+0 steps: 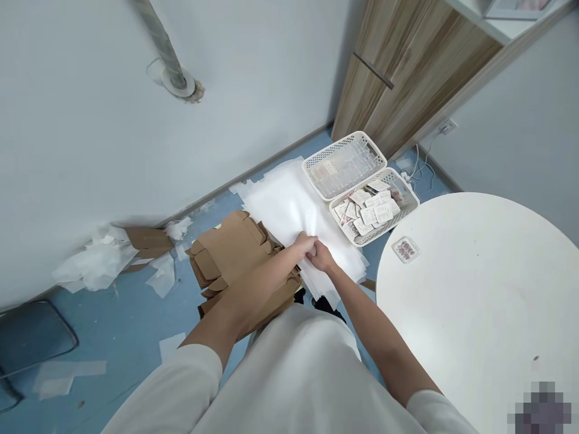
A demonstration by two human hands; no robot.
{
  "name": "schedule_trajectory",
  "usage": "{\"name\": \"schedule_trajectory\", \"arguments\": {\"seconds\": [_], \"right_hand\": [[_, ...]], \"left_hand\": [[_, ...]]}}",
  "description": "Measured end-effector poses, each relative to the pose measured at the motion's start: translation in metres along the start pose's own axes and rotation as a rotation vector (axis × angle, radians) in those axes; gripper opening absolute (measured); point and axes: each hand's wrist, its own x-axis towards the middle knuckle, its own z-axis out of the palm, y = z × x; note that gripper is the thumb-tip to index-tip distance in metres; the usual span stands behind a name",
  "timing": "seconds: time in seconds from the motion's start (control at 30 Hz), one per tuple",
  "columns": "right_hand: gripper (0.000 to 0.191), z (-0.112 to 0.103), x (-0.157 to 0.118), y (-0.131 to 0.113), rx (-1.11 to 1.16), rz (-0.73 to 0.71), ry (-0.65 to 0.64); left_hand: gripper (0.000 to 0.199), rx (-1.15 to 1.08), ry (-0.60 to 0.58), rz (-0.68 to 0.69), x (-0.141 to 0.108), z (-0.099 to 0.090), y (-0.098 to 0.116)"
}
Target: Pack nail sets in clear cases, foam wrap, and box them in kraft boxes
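Both hands meet over a pile of thin white packing sheets (280, 193) low in front of me. My left hand (305, 243) has its fingers closed at the near part of the sheets. Touching it, my right hand (322, 257) is closed too. Creases in the white surface run out from where the fingers pinch. The fingertips themselves are partly hidden. Just left of the sheets, partly under my left forearm, lies a stack of folded brown cardboard boxes (230, 244).
Beyond the sheets stand two white plastic baskets: one with clear plastic containers (310, 175), one with small printed packets (411, 187). A round white table (461, 289) at right bears a small clear box (406, 249). Crumpled white wrapping (97, 262) and a dark chair (36, 331) are at left.
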Motion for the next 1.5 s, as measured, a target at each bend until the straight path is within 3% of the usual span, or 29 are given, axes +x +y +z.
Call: {"name": "schedule_trajectory", "arguments": {"seconds": [0.13,0.2,0.37,0.47,0.6,0.77,0.97,1.1,1.3,1.5], "right_hand": [[0.041,0.003,-0.010,-0.008,-0.008,-0.185,0.007],[0.039,0.001,-0.014,-0.009,-0.005,-0.234,0.073],[0.045,-0.017,-0.006,-0.004,-0.005,-0.040,0.368],[0.054,-0.030,0.006,-0.002,0.046,0.046,0.365],[0.036,-0.042,0.012,-0.007,-0.007,0.098,0.391],[0.025,-0.049,0.002,-0.012,-0.124,0.057,0.386],[0.021,-0.059,-0.010,-0.010,-0.344,-0.011,0.527],[0.024,-0.070,-0.024,-0.011,-0.360,0.052,0.505],[0.027,-0.086,-0.057,-0.005,-0.188,0.047,0.602],[0.028,-0.104,-0.107,0.027,-0.011,-0.020,0.778]], "left_hand": [[0.029,-0.008,0.029,-0.033,-0.001,-0.004,0.000],[0.027,-0.015,0.046,-0.043,-0.003,-0.007,-0.001],[0.025,-0.057,0.064,-0.026,-0.010,-0.015,-0.006],[0.028,-0.062,0.047,-0.017,-0.015,-0.019,-0.004],[0.026,-0.058,0.025,-0.009,-0.022,-0.021,0.003],[0.033,-0.054,-0.020,0.017,-0.032,-0.018,0.013],[0.043,-0.042,0.040,0.187,-0.041,-0.016,0.017],[0.041,-0.063,0.072,0.302,-0.046,-0.013,0.022],[0.048,0.019,0.160,0.425,-0.048,-0.005,0.028],[0.065,0.133,0.169,0.427,-0.056,0.029,0.025]]}}
